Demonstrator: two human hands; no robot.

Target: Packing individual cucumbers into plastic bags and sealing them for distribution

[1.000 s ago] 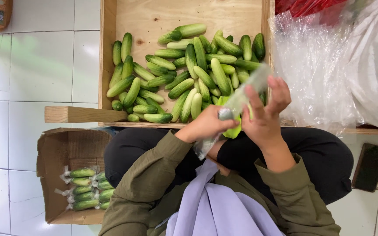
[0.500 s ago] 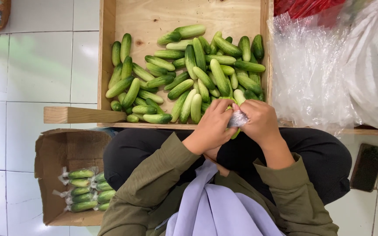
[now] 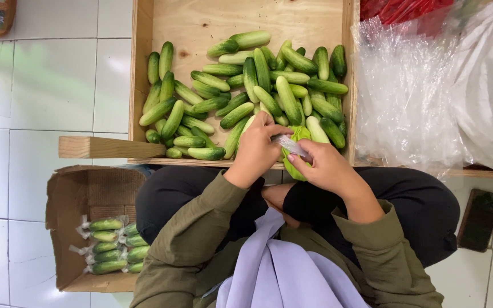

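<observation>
Both hands stay low at the six o'clock edge of the shallow wooden crate. The left hand and right hand keep their grip closed on the clear plastic-bagged green cucumbers, its neck now twisted tight.

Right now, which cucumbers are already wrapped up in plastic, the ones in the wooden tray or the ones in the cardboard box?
The cucumbers in the cardboard box: those bagged cucumbers have twisted clear plastic ends. The loose cucumbers in the wooden tray are bare.
</observation>
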